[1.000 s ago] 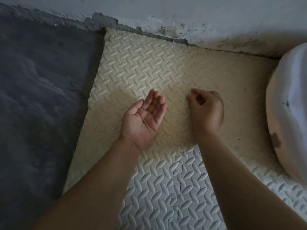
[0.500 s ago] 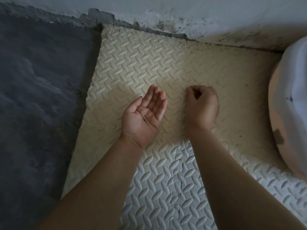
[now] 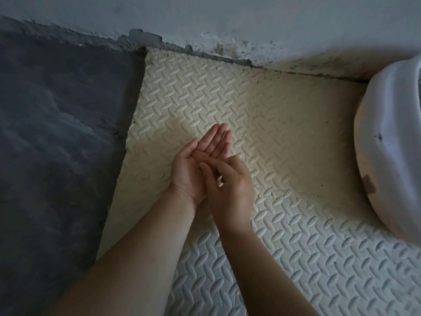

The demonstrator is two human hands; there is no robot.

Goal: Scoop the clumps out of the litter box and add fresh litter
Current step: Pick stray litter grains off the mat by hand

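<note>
My left hand (image 3: 192,169) is held palm up over the cream foam mat (image 3: 205,87), with its fingers straight and together. Across it lies my right hand (image 3: 234,190), back up, its fingertips resting in the left palm. Whether anything small lies between those fingertips cannot be made out. At the right edge, the rounded white litter box (image 3: 391,133) shows only its outer wall and rim; its inside is out of view. Dark specks dot the mat near the wall and the box.
Bare dark grey floor (image 3: 57,133) runs along the mat's left edge. A stained, chipped wall (image 3: 227,19) closes off the far side. A whiter foam tile (image 3: 319,258) joins the cream one in front, with cracks near my right wrist.
My right hand left the mat, where its fingers were curled in a pinch, and moved left onto my left palm. The left hand stayed palm up and rose slightly.
</note>
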